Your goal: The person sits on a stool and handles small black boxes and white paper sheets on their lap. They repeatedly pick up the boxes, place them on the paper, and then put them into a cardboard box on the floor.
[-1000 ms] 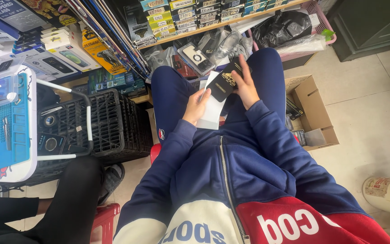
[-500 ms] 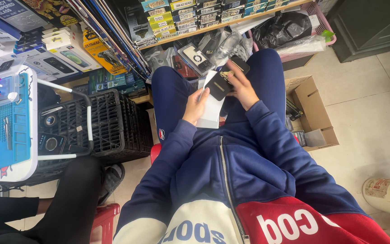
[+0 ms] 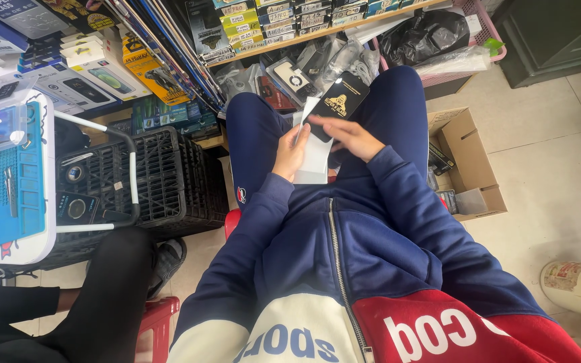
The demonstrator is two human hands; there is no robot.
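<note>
I sit with my knees apart in dark blue trousers. My left hand holds a white flat box upright over my lap. My right hand grips a black flat package with gold print, which sticks up and away from the white box's top edge. Both hands are close together between my thighs, in front of a low shelf packed with small packages.
A black plastic crate stands to my left. A blue work mat with tools lies on a white table at far left. An open cardboard box sits on the tiled floor to my right. Another person's black-clad leg is at lower left.
My right hand has drawn the black package up and away from the white box; before, it lay lower against the box. My left hand stayed in place.
</note>
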